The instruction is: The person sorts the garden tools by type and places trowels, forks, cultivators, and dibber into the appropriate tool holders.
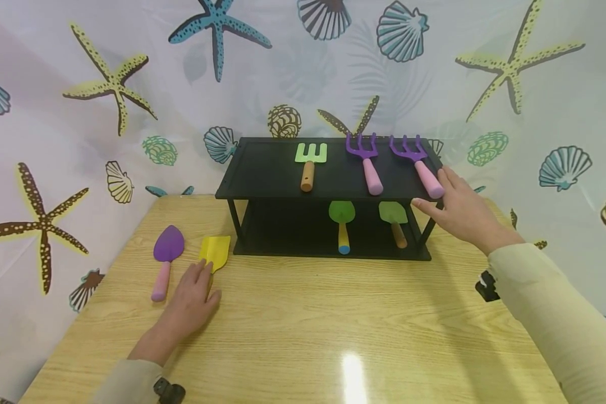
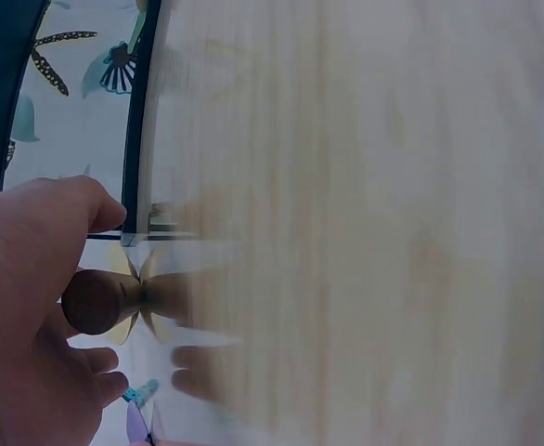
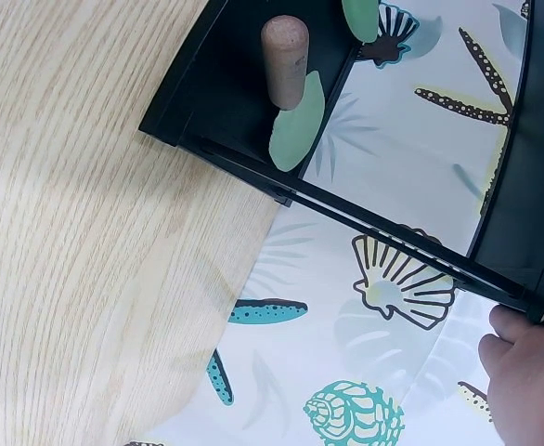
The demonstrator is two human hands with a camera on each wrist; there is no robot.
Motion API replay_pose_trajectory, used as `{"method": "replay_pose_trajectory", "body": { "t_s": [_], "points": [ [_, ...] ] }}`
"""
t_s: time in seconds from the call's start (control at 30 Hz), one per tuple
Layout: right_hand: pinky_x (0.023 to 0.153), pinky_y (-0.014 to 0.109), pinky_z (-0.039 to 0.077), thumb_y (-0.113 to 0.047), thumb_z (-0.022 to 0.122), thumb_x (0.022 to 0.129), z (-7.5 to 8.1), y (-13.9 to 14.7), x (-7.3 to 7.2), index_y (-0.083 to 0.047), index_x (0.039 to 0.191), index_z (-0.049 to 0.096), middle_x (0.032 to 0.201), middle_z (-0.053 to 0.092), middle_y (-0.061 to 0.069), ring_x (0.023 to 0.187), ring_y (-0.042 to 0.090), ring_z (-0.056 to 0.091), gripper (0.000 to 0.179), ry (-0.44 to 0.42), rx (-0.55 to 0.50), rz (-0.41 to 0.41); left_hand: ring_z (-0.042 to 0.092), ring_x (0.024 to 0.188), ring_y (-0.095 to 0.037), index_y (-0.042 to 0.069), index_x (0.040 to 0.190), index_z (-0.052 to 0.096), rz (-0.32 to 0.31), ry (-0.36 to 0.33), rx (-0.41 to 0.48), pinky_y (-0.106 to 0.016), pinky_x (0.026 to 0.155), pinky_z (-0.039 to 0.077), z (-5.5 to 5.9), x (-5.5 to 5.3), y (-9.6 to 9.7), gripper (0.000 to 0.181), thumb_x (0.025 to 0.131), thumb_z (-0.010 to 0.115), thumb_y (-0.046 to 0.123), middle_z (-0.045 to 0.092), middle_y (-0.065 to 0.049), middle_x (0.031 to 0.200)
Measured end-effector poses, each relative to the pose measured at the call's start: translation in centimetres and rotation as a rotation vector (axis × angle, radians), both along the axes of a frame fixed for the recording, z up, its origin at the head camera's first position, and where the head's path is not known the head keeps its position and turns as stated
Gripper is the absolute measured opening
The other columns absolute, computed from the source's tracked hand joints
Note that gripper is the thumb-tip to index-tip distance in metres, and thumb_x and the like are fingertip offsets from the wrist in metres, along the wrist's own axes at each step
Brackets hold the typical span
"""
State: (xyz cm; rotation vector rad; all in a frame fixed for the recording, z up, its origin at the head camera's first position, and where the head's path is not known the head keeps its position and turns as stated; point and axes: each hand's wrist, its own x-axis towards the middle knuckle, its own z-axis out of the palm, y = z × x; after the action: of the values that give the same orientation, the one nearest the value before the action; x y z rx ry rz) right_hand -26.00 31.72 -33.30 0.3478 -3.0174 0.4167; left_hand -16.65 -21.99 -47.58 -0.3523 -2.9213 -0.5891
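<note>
My left hand reaches over the handle end of a yellow toy spade on the table. In the left wrist view its round wooden handle lies between the thumb above and the loosely bent fingers below. A purple trowel with a pink handle lies to the left of that hand. My right hand is at the right front corner of the black two-tier rack, fingers along its side and thumb by the front edge. Right beside it, a purple hand rake with a pink handle lies on the top shelf.
The top shelf also bears another purple rake and a light green fork with a wooden handle. On the lower shelf lie a green trowel and a paler green one. A patterned cloth hangs behind the table.
</note>
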Motion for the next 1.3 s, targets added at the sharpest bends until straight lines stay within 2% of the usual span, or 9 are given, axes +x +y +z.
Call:
{"method": "replay_pose_trajectory", "body": {
  "t_s": [0.17,0.47,0.67,0.9,0.97,1.07,1.2,1.3],
  "points": [
    [0.119,0.067,0.012,-0.068,0.043,0.095,0.0,0.0,0.0,0.004,0.156,-0.004,0.163,-0.005,0.029,0.150,0.051,0.004,0.105,0.001,-0.002,0.000,0.029,0.139,-0.056,-0.015,0.144,0.035,-0.022,0.023,-0.001,-0.064,0.117,0.025,-0.6,-0.2,0.2,0.058,0.096,0.055,0.011,0.034,-0.037,0.148],
    [0.118,0.068,0.012,-0.069,0.043,0.095,0.1,0.0,0.1,0.004,0.156,-0.003,0.163,-0.005,0.029,0.150,0.051,0.004,0.106,-0.006,-0.003,-0.005,0.046,0.129,-0.055,-0.022,0.132,0.045,-0.059,0.207,-0.050,-0.061,0.113,0.035,-1.9,-0.4,0.6,0.046,0.092,0.056,-0.004,0.048,-0.041,0.135],
    [0.118,0.068,0.012,-0.068,0.043,0.095,0.2,-0.1,0.1,0.005,0.156,-0.003,0.163,-0.004,0.030,0.149,0.052,0.005,0.105,-0.006,0.001,-0.005,0.046,0.128,-0.057,-0.023,0.131,0.046,-0.066,0.240,-0.038,-0.061,0.109,0.040,-2.0,-0.2,0.9,0.041,0.093,0.052,-0.009,0.047,-0.042,0.136],
    [0.118,0.067,0.013,-0.069,0.043,0.095,0.1,-0.1,0.0,0.005,0.156,-0.002,0.163,-0.004,0.030,0.149,0.052,0.006,0.106,0.003,0.004,-0.001,0.054,0.120,-0.055,-0.025,0.123,0.050,-0.107,0.384,-0.049,-0.057,0.101,0.048,-2.1,0.0,1.0,0.039,0.086,0.057,-0.014,0.053,-0.041,0.128],
    [0.119,0.067,0.013,-0.069,0.043,0.095,0.1,0.0,0.0,0.006,0.156,-0.002,0.163,-0.004,0.030,0.149,0.052,0.006,0.106,0.006,0.004,0.000,0.056,0.118,-0.053,-0.026,0.122,0.051,-0.114,0.403,-0.037,-0.056,0.099,0.049,-2.1,0.0,1.0,0.038,0.085,0.057,-0.015,0.054,-0.041,0.126],
    [0.119,0.067,0.013,-0.069,0.043,0.095,0.0,0.0,-0.1,0.005,0.155,-0.003,0.163,-0.004,0.030,0.149,0.052,0.006,0.106,0.005,0.006,-0.001,0.057,0.118,-0.051,-0.026,0.121,0.052,-0.110,0.386,-0.020,-0.054,0.099,0.050,-1.9,0.0,1.1,0.037,0.086,0.056,-0.015,0.055,-0.041,0.126],
    [0.119,0.067,0.013,-0.069,0.042,0.095,0.0,0.0,-0.1,0.005,0.156,-0.004,0.163,-0.005,0.030,0.149,0.052,0.006,0.106,0.000,0.008,-0.004,0.056,0.122,-0.049,-0.025,0.124,0.051,-0.076,0.292,0.017,-0.053,0.102,0.048,-1.6,0.2,1.1,0.037,0.090,0.053,-0.013,0.054,-0.039,0.130],
    [0.119,0.067,0.012,-0.069,0.042,0.095,0.0,0.0,-0.1,0.004,0.156,-0.004,0.163,-0.005,0.029,0.150,0.051,0.005,0.106,-0.004,0.005,-0.004,0.056,0.123,-0.049,-0.024,0.125,0.051,-0.062,0.262,0.030,-0.053,0.102,0.048,-1.4,0.5,1.2,0.036,0.092,0.052,-0.012,0.054,-0.039,0.131]
  ]
}}
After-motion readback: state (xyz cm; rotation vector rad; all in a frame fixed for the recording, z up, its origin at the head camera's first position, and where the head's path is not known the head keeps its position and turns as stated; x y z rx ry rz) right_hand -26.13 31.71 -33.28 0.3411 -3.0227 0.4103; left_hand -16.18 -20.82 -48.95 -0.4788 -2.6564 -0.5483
